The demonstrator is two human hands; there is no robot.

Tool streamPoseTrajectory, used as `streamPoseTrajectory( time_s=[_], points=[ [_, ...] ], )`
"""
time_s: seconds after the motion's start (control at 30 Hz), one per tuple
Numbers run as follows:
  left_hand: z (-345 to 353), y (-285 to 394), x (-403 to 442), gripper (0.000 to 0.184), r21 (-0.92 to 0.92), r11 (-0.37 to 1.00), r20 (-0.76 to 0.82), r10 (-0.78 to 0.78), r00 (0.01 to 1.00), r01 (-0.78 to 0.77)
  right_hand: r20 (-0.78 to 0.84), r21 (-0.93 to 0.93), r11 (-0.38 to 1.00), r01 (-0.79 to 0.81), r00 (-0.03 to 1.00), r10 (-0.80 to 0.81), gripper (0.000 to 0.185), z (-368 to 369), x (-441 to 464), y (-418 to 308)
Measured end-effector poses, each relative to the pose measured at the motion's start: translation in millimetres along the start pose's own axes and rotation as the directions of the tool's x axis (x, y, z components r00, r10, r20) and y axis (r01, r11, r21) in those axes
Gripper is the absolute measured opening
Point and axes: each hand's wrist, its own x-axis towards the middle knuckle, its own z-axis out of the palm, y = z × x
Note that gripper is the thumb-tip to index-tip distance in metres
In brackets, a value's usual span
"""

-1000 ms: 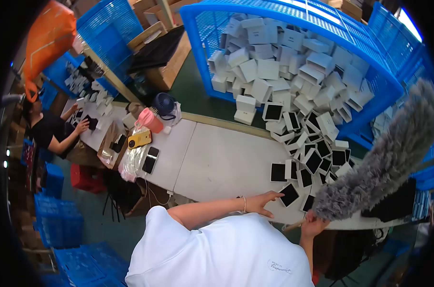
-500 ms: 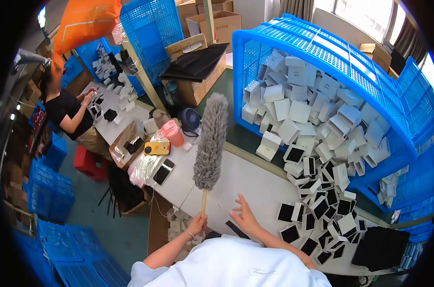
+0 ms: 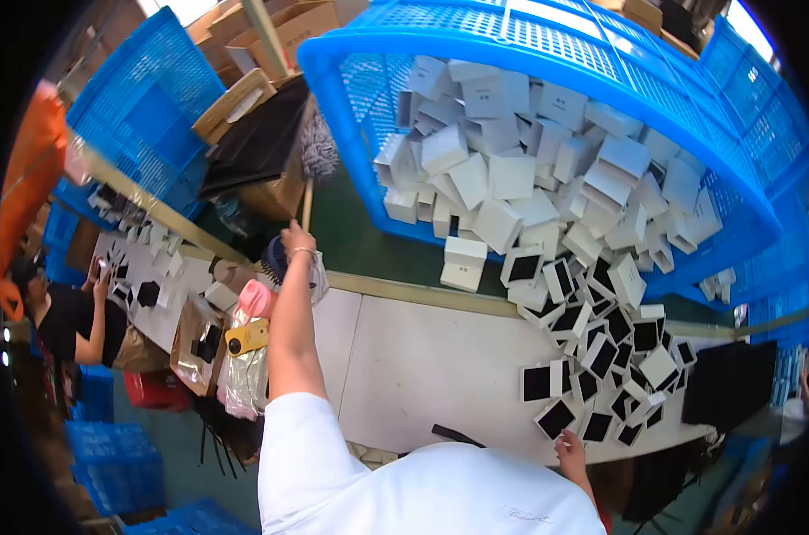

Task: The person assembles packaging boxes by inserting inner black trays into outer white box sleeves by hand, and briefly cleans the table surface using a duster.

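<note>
My left hand is stretched far forward and closed round the wooden handle of a grey fluffy duster. The duster's head is beside a cardboard box topped with black sheets. My right hand is low at the table's front edge, its fingers loosely apart and nothing visible in them. Just above it is a white box with a black inside, one of several scattered on the white table. A large blue crate on its side holds a heap of white boxes.
Near my left arm are a pink cup, a yellow phone and a dark fan. A black cloth is at the right. A person in black works at the far left; another person is partly visible at the far right.
The duster, in my right hand one second ago, then upright in my left, has moved forward and left to the cardboard box. My right hand has moved back toward the table's front edge.
</note>
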Motion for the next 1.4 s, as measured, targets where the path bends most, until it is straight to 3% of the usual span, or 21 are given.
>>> streamPoseTrajectory(
  time_s=[0.03,0.1,0.13,0.17,0.23,0.27,0.3,0.37,0.4,0.43,0.47,0.53,0.67,0.73,0.87,1.03,1.1,1.17,1.23,1.3,1.4],
  points=[
    [-16.2,21.2,-4.4,0.034,0.043,0.995,0.007,-0.087,0.996,0.087,-0.028,0.004,0.998,-0.06,0.998,0.06,0.037,-7.2,-11.8,6.4],
    [2.8,31.4,-11.2,0.025,0.04,0.998,-0.005,-0.041,0.999,0.041,-0.058,0.056,0.98,-0.19,0.979,0.193,0.035,-15.5,-33.1,1.8],
    [20.4,39.6,-24.3,0.021,-0.033,0.999,0.0,-0.03,1.0,0.03,-0.105,-0.108,0.988,-0.114,0.989,0.103,0.032,-16.5,-33.3,39.7],
    [36.7,41.7,-50.1,0.027,0.003,0.987,-0.041,0.158,0.987,-0.158,-0.146,-0.082,0.989,-0.119,0.984,0.107,0.027,-16.7,-40.7,39.1],
    [43.8,57.7,-128.2,0.036,-0.31,0.943,0.28,0.213,0.936,-0.122,-0.18,-0.155,0.986,-0.058,0.983,0.029,0.028,-24.0,-54.1,-3.3],
    [55.7,51.8,-175.0,0.034,-0.362,0.917,0.354,0.302,0.885,-0.168,-0.225,-0.046,0.979,-0.201,0.956,0.186,0.029,-22.0,-54.2,-7.3],
    [64.8,53.3,-219.7,0.032,-0.435,0.879,0.386,0.38,0.841,-0.198,-0.296,-0.051,0.98,-0.19,0.941,0.167,0.03,-17.0,-51.8,-0.3],
    [62.3,59.5,-318.2,0.016,-0.693,0.714,0.424,0.514,0.746,-0.098,-0.355,-0.321,0.939,-0.127,0.935,0.005,0.022,-15.7,-44.3,6.0],
    [51.5,63.5,-356.8,0.02,-0.668,0.739,0.529,0.549,0.647,-0.082,-0.383,-0.349,0.932,-0.093,0.922,-0.051,0.017,-14.6,-41.3,-2.2],
    [47.2,64.8,-390.9,0.04,-0.727,0.685,0.611,0.612,0.501,0.05,-0.305,-0.36,0.931,-0.063,0.951,-0.053,0.036,-18.2,-37.9,-20.7],
    [41.2,75.0,-421.1,0.07,-0.771,0.625,0.548,0.75,0.372,-0.125,-0.21,-0.466,0.876,0.129,0.945,-0.25,0.059,-18.5,-29.0,-13.6],
    [11.6,103.6,-466.0,0.099,-0.684,0.489,0.426,0.87,0.247,-0.541,-0.081,-0.526,0.818,0.232,0.944,-0.32,0.077,-14.6,-15.1,-21.6],
    [25.8,126.4,-524.6,0.113,-0.602,0.567,0.532,0.81,0.247,-0.563,-0.019,-0.56,0.754,0.344,0.904,-0.426,0.091,4.5,17.7,-36.0],
    [46.9,126.1,-538.6,0.113,-0.526,0.579,0.487,0.805,0.338,-0.623,-0.057,-0.682,0.654,0.326,0.868,-0.492,0.098,15.1,33.0,-24.2],
    [41.0,132.0,-534.9,0.112,-0.476,0.641,0.481,0.763,0.432,-0.602,0.039,-0.689,0.657,0.304,0.922,-0.386,0.098,8.4,34.4,-36.9],
    [43.1,147.0,-519.4,0.104,-0.468,0.521,0.491,0.825,0.28,-0.714,0.172,-0.622,0.72,0.307,0.951,-0.258,0.095,-2.1,43.7,-53.8],
    [40.3,150.9,-511.3,0.098,-0.468,0.552,0.451,0.821,0.351,-0.69,0.163,-0.637,0.672,0.378,0.918,-0.362,0.083,-9.5,53.4,-56.6],
    [13.0,146.9,-506.7,0.092,-0.427,0.715,0.487,0.698,0.525,-0.554,0.225,-0.529,0.586,0.613,0.768,-0.6,0.068,-21.7,62.3,-58.8],
    [-26.7,138.3,-489.2,0.089,-0.439,0.75,0.514,0.662,0.546,-0.495,0.274,-0.404,0.582,0.706,0.701,-0.659,0.062,-40.3,67.0,-94.8],
    [-79.8,147.5,-474.6,0.09,-0.628,0.633,0.618,0.759,0.205,-0.453,0.333,-0.06,0.635,0.77,0.615,-0.715,0.068,-43.2,73.7,-117.1],
    [-122.0,181.2,-474.6,0.093,-0.811,0.492,0.543,0.834,-0.094,-0.316,0.685,0.25,0.922,0.296,0.619,-0.385,0.08,-34.8,84.7,-137.8]
  ],
)
